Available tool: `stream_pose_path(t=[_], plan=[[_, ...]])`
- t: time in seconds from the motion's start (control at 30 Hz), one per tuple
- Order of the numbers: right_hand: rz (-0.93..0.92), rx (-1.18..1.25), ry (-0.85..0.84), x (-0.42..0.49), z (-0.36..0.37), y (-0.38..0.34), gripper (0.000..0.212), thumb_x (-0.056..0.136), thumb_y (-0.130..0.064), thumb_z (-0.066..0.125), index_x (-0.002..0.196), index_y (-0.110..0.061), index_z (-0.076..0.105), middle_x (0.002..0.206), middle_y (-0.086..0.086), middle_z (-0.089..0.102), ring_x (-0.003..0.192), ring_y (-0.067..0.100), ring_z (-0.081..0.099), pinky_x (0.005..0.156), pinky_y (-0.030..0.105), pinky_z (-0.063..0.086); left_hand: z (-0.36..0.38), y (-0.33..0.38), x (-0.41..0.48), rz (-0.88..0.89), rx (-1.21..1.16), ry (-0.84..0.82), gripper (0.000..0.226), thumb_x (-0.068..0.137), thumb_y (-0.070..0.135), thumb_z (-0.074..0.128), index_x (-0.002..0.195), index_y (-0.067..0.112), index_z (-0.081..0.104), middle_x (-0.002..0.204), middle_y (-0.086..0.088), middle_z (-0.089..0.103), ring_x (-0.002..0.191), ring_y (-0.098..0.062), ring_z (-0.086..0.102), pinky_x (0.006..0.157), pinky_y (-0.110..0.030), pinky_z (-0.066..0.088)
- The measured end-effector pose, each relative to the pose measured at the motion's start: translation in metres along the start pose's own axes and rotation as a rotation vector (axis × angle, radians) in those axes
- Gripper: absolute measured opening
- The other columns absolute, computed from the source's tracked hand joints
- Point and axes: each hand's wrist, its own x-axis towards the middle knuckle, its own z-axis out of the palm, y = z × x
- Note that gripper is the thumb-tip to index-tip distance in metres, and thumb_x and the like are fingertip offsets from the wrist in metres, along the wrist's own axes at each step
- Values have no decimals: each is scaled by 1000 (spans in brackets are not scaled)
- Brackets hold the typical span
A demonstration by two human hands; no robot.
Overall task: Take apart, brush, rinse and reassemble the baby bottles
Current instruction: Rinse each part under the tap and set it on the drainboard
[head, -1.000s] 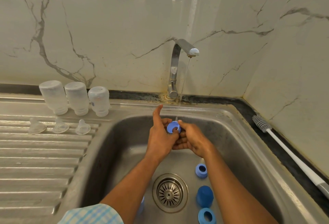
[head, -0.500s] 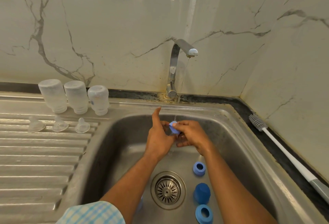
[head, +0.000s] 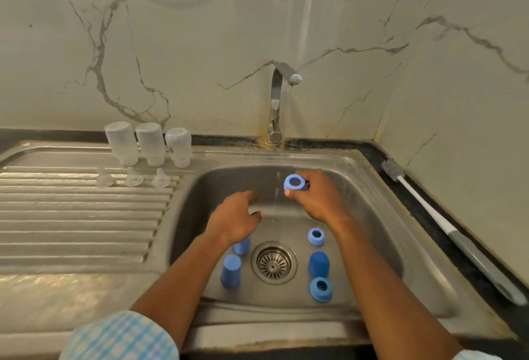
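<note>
A: Right hand point(head: 317, 199)?
B: Thumb and fingers pinch the ring point(head: 294, 182), just right of the stream point(head: 276, 196).
A: Left hand point(head: 234, 220)?
B: Fingers loosely curled, holding nothing, just left of the stream and apart from the ring.
A: Other parts?
B: Loose rings point(head: 316, 236) and caps point(head: 230, 271) lie below both sets of fingers, around the drain point(head: 274, 263). Bottles point(head: 148, 143) stand upended, well left of the left fingers.

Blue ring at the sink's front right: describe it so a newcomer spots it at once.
In the steel sink basin, find the round drain strainer. Right of it lies a column of three blue parts; the blue ring is the nearest. Unlike the closed dark cap behind it, it shows an open hole, and it is wider than the far ring.
</note>
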Motion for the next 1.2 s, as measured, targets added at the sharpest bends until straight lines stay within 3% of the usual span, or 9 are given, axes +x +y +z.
stream_pose_path(t=[0.33,0.4,0.53,0.67,0.73,0.83,0.97,1.1,1.2], plan=[[-392,199,573,-20,-28,-45,31,84,-26,76,110,-32,60,106,-12,57,93,-9,53,81,3,38,-4,-6,-13,6,55,92,36,97,34,59,132,26,58,130,5,64,113,-19,62,97,-42,52],[-312,119,491,-11,-21,-25,29,85,-27,75,110,-31,62,107,-8,61,90,-6,53,78,9,43,-6,-7,-9,3,78,107,37,96,34,59,132,26,58,128,4,65,112,-19,63,96,-42,52],[219,-214,-144,-3,0,26,23,85,-33,74,85,-11,67,77,7,65,66,16,60,58,25,45,-6,-9,-6,-6,95,102,35,96,34,59,130,26,60,126,4,66,109,-20,64,95,-41,53],[-150,129,577,7,-21,-8,15,88,-29,71,99,-19,67,91,-7,64,81,8,58,71,12,43,-5,-11,-2,-3,96,101,34,97,32,59,130,25,60,126,3,66,109,-20,64,95,-41,53],[-182,24,509,7,-16,-4,14,87,-30,70,96,-20,67,92,-7,64,81,8,57,76,19,49,-4,-10,0,-1,100,92,33,97,32,59,129,23,60,125,3,67,108,-19,64,94,-38,53],[190,-194,30,-1,2,25,26,85,-31,72,68,-16,59,71,6,61,65,24,59,63,35,52,-3,-9,-2,-16,97,80,32,97,32,59,128,24,61,123,3,67,106,-19,64,93,-38,53],[-123,100,643,10,-20,2,12,85,-30,72,91,-21,67,89,-5,65,82,13,59,67,20,43,-5,-10,-2,-30,92,91,31,96,33,59,127,25,62,121,3,68,105,-19,64,93,-40,54],[224,-156,109,0,3,32,25,85,-34,72,72,-15,61,70,5,60,57,16,54,52,26,39,-2,-10,-2,-20,92,66,28,97,33,59,123,24,63,116,3,68,101,-18,65,91,-40,55],[-7,-17,535,11,-13,17,14,87,-29,68,82,-17,65,80,1,65,67,10,51,61,25,40,-4,-12,-2,-24,80,76,29,97,32,59,124,23,63,115,4,68,99,-17,65,90,-40,55]])
